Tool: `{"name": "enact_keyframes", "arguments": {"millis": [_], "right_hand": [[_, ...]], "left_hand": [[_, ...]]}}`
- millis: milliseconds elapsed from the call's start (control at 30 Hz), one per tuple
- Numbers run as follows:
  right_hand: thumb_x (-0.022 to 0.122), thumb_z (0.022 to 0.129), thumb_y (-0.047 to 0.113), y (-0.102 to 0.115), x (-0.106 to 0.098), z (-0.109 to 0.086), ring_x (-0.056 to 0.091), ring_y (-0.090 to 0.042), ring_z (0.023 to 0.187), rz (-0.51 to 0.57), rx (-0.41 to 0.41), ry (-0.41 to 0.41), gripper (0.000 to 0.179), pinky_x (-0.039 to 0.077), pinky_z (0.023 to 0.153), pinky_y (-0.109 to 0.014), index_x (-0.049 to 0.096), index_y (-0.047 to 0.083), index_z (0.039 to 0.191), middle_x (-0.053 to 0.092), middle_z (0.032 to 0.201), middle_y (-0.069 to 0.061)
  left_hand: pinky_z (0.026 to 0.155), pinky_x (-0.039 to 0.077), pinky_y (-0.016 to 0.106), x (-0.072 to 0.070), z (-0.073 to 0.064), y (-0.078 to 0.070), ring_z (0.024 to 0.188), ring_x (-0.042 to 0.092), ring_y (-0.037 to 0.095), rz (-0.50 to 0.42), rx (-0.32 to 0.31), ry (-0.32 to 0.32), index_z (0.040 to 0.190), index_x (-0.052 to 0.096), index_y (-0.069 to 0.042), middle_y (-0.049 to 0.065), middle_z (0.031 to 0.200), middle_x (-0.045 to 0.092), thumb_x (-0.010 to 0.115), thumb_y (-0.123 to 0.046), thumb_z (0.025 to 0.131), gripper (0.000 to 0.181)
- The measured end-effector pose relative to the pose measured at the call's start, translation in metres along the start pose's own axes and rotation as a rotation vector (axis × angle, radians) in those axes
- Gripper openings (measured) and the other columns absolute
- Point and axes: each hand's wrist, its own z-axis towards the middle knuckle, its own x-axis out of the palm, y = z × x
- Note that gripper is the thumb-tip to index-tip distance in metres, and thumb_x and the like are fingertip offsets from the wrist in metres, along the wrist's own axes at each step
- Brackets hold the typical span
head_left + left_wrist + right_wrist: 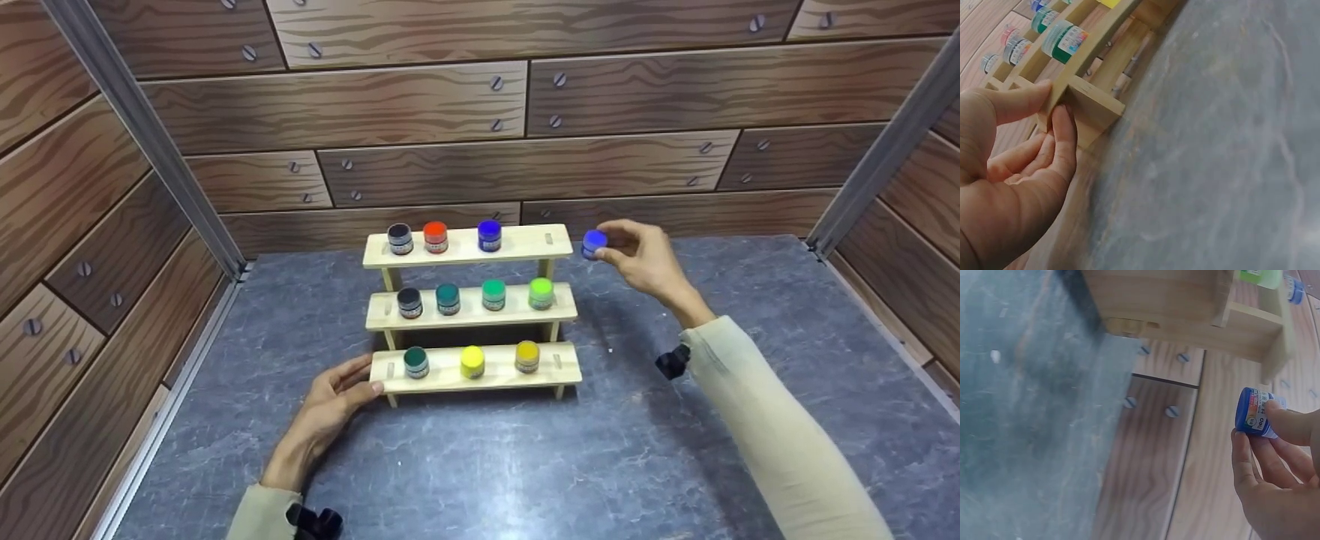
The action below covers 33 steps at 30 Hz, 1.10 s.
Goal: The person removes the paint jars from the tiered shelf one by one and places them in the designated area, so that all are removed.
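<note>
Left hand pinching, right hand raised, pinching

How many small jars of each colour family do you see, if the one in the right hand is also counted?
Dark, nearly black jars: 2
Red jar: 1
Blue jars: 2
Green jars, teal included: 4
Yellow jars, amber included: 2
Total: 11

in the right wrist view, the right hand runs off the edge and hides part of the blue jar it holds; the top edge cuts the light-green jar. the left wrist view crops the left hand and a yellow jar. head-view jar labels are too small to read.
</note>
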Motion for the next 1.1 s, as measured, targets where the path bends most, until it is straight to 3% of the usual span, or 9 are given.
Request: {"name": "enact_keyframes", "arguments": {"millis": [400, 600, 900, 1100], "right_hand": [[0.070, 0.097, -0.007, -0.041, 0.013, -0.013, 0.068, -0.045, 0.120, -0.012, 0.081, 0.054, 0.042, 0.055, 0.090, -0.011, 0.061, -0.014, 0.138, 0.067, 0.132, -0.035], [0.069, 0.096, -0.010, -0.056, 0.020, -0.016, 0.068, -0.046, 0.119, -0.018, 0.109, 0.083, 0.043, 0.057, 0.094, -0.016, 0.060, -0.015, 0.138, 0.066, 0.132, -0.037], [0.070, 0.092, -0.012, -0.073, 0.033, -0.017, 0.068, -0.047, 0.119, -0.070, 0.162, 0.167, 0.044, 0.057, 0.108, -0.048, 0.061, -0.016, 0.135, 0.067, 0.130, -0.036], [0.070, 0.091, -0.012, -0.077, 0.035, -0.014, 0.068, -0.049, 0.117, -0.096, 0.152, 0.187, 0.040, 0.055, 0.109, -0.054, 0.063, -0.018, 0.130, 0.068, 0.126, -0.037]], "left_hand": [[0.103, 0.056, 0.024, -0.001, -0.001, 0.000, 0.136, 0.057, 0.033, -0.044, -0.022, 0.041, 0.160, 0.033, 0.012, 0.037, 0.162, 0.039, 0.068, 0.002, 0.099, 0.072], [0.104, 0.055, 0.023, -0.001, 0.000, -0.002, 0.135, 0.057, 0.030, -0.051, -0.030, 0.047, 0.161, 0.032, 0.012, 0.035, 0.164, 0.037, 0.067, 0.003, 0.099, 0.072], [0.105, 0.055, 0.025, -0.002, -0.003, -0.001, 0.132, 0.061, 0.028, -0.065, -0.023, 0.057, 0.161, 0.030, 0.014, 0.038, 0.164, 0.035, 0.069, 0.003, 0.099, 0.074], [0.106, 0.056, 0.025, -0.003, 0.000, -0.001, 0.128, 0.064, 0.025, -0.078, -0.008, 0.067, 0.160, 0.029, 0.015, 0.039, 0.163, 0.034, 0.069, 0.003, 0.098, 0.075]]}}
